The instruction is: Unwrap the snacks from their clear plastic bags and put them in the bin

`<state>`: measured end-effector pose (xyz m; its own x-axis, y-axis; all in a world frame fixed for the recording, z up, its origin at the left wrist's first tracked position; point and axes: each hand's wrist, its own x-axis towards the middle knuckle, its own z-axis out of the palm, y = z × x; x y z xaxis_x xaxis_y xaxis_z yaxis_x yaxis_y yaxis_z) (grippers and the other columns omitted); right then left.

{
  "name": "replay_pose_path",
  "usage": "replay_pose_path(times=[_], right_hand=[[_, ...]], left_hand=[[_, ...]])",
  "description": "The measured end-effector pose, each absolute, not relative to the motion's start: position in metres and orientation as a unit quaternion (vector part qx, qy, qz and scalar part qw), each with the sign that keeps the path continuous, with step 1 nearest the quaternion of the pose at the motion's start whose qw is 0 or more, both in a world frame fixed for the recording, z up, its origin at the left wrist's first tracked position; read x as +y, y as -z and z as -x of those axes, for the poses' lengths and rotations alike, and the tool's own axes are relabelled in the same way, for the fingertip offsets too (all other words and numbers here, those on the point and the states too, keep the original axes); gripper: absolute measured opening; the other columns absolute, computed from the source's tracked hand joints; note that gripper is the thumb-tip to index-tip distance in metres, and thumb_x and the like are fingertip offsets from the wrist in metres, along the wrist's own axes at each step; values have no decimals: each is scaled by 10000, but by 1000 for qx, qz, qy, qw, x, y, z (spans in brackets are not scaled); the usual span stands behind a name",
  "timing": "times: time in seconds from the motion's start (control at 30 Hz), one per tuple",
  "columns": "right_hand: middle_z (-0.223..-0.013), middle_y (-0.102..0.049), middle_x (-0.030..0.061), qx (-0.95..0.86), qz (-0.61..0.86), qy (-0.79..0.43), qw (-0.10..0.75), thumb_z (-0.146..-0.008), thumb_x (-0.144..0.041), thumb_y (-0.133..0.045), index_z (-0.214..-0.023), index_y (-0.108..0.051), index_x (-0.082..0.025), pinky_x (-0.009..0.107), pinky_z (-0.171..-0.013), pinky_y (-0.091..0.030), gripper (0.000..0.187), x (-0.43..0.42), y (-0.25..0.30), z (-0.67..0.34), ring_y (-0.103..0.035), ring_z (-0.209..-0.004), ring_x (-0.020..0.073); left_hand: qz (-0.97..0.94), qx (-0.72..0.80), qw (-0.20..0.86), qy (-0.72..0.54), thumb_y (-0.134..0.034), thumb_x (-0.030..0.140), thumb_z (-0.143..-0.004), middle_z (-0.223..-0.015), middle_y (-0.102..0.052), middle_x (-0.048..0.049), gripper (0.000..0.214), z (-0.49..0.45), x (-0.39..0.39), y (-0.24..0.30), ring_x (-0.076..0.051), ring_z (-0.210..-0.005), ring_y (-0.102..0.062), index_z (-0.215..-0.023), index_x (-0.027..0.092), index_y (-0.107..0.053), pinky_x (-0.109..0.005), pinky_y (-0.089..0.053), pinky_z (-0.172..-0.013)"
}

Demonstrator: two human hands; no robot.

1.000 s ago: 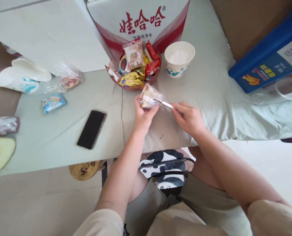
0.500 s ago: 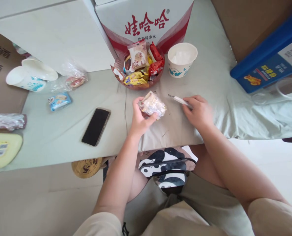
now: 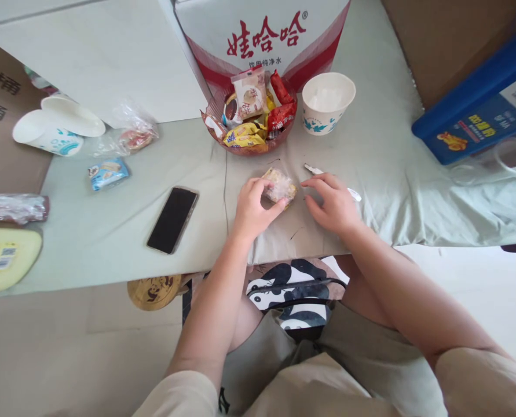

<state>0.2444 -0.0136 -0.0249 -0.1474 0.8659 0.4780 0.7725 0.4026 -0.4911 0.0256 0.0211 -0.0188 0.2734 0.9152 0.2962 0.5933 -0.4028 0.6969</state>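
Observation:
My left hand (image 3: 254, 209) has its thumb and fingers around a snack in clear crinkled wrapping (image 3: 280, 186), on the cloth in front of me. My right hand (image 3: 333, 202) is just right of the snack, fingers apart and holding nothing. Beneath that hand lies a slim white-handled tool with a metal tip (image 3: 354, 195); the hand hides its middle, and I cannot make out its exact kind. Behind both hands stands a reddish clear bowl (image 3: 251, 150) full of wrapped snacks.
A paper cup (image 3: 327, 107) with something whitish inside stands right of the bowl, before a white and red carton (image 3: 262, 35). A phone (image 3: 173, 220), a blue snack packet (image 3: 108, 174) and tipped paper cups (image 3: 49, 134) are at left. A blue box (image 3: 461, 124) stands at right.
My right hand has let go of the white-handled tool onto the cloth and moved left toward the snack. My left hand has brought the snack down a little.

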Motion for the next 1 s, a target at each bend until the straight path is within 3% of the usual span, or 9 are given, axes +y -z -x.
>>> replay_pose_path(times=[0.13, 0.33, 0.43, 0.57, 0.7, 0.8, 0.87, 1.0], right_hand=[[-1101, -722, 117, -774, 503, -118, 367, -953, -211, -550, -1159, -675, -226, 420, -862, -580, 241, -15, 22, -235, -701, -1004, 271], [-1118, -726, 114, -778, 486, -159, 364, -939, -188, -556, -1122, -684, -219, 395, -818, -585, 225, -16, 19, -232, -702, -951, 247], [-1135, -727, 117, -775, 484, -165, 372, -934, -179, -559, -1134, -692, -214, 396, -846, -593, 243, -16, 20, -232, -707, -992, 250], [-1186, -736, 118, -776, 476, -165, 380, -947, -183, -540, -1129, -724, -225, 431, -947, -587, 262, -15, 21, -230, -707, -1079, 264], [-1180, -741, 104, -772, 485, -177, 371, -963, -193, -497, -1095, -741, -241, 430, -983, -573, 281, -15, 21, -229, -709, -1084, 252], [-1179, -730, 110, -766, 500, -193, 355, -950, -215, -509, -1167, -703, -236, 417, -941, -579, 292, -16, 18, -229, -700, -1070, 255], [-1231, -707, 126, -759, 513, -190, 354, -932, -250, -553, -1254, -663, -233, 427, -936, -575, 340, -17, 17, -229, -683, -1093, 273], [-1334, -659, 142, -757, 526, -158, 355, -895, -286, -608, -1330, -634, -243, 511, -1050, -517, 437, -16, 17, -230, -617, -1224, 330]], left_hand=[[-749, 520, 226, -344, -789, 246, -812, -939, -631, -35, 304, -28, 23, 21, -188, -840, -636, -1078, 211, -645, -352, -550, -806], [-759, 512, 143, -377, -760, 219, -840, -1035, -649, -79, 147, -31, 24, 21, -239, -1036, -640, -962, 205, -679, -399, -534, -952], [-765, 495, 161, -380, -724, 193, -863, -1063, -655, -79, 142, -33, 23, 20, -229, -1056, -643, -992, 204, -666, -383, -529, -958], [-761, 511, 182, -357, -827, 249, -769, -1056, -645, -74, 287, -37, 22, 19, -254, -1049, -622, -985, 216, -639, -407, -521, -951], [-736, 530, 210, -364, -769, 165, -746, -991, -653, -61, 206, -38, 24, 18, -246, -993, -624, -875, 227, -621, -399, -520, -921], [-685, 542, 271, -405, -672, 148, -780, -894, -669, -25, 113, -36, 26, 15, -201, -886, -637, -824, 233, -612, -349, -516, -854], [-612, 554, 356, -438, -625, 210, -824, -766, -633, 3, 56, -36, 28, 13, -160, -732, -601, -789, 230, -587, -299, -497, -720], [-420, 530, 555, -484, -551, 251, -822, -685, -580, 15, 76, -34, 33, 8, -121, -573, -537, -775, 228, -495, -230, -421, -511]])
